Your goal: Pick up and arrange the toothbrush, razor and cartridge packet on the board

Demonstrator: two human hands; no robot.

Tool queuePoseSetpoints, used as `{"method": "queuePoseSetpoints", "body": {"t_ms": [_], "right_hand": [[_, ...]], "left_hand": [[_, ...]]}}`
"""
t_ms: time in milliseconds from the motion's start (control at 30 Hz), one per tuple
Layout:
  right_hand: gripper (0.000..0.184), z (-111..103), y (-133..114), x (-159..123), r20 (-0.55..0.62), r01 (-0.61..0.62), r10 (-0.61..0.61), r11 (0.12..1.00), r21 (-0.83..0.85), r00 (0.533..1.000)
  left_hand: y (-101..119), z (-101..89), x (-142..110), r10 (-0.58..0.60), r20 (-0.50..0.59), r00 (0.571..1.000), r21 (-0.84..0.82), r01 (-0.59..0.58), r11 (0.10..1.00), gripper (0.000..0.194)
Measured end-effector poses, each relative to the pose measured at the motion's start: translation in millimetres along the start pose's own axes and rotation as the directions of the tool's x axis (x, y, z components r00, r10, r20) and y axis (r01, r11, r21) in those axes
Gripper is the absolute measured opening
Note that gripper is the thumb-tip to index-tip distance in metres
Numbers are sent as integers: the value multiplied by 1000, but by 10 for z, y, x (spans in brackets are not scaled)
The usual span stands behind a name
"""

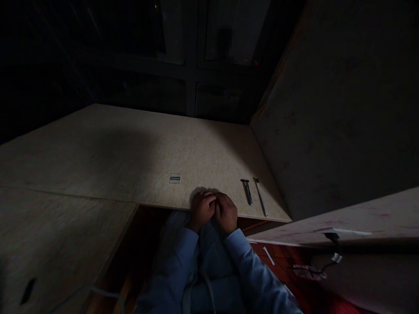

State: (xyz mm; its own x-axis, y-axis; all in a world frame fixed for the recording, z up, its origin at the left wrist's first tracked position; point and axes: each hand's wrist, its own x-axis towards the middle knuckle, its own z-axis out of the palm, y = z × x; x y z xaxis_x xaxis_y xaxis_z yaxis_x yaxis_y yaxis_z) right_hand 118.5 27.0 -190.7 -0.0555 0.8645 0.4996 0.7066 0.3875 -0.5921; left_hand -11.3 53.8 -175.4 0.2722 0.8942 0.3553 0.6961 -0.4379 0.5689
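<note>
My left hand (pixel 203 209) and my right hand (pixel 225 213) rest together at the front edge of the tabletop, fingers curled and touching. Whatever may lie between the fingers is hidden in the dim light. To the right of them, a dark-handled razor (pixel 248 192) lies on the surface with its head pointing away from me. Beside it is a slim toothbrush (pixel 261 197), its head also at the far end. Up and left of my hands sits a small clear case (pixel 175 178) with a blue-green and dark strip inside, possibly a blade cartridge.
The pale, marbled tabletop (pixel 190 148) reaches back to a dark window (pixel 190 65). A wall (pixel 340 109) bounds its right side. At lower left is another pale surface (pixel 59 235) with a small dark object (pixel 28 291). A black cable (pixel 310 271) hangs at lower right.
</note>
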Motion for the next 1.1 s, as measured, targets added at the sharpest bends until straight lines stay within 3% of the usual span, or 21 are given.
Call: {"method": "queuePoseSetpoints", "body": {"t_ms": [333,633,867,1100], "right_hand": [[30,-91,17,-37,68,119,-116,992,-41,991],[30,32,10,-63,-15,83,-85,988,-129,996],[29,70,56,-69,38,71,-65,976,-204,997],[33,159,79,-68,-11,36,-40,961,-275,999]], "left_hand": [[-90,-55,22,5,42,999,-124,0,992,28],[-97,-90,56,25,86,996,-127,-13,992,27],[-73,-71,69,17,80,997,-123,-7,992,24],[-79,-52,85,-26,77,997,-124,36,992,22]]}}
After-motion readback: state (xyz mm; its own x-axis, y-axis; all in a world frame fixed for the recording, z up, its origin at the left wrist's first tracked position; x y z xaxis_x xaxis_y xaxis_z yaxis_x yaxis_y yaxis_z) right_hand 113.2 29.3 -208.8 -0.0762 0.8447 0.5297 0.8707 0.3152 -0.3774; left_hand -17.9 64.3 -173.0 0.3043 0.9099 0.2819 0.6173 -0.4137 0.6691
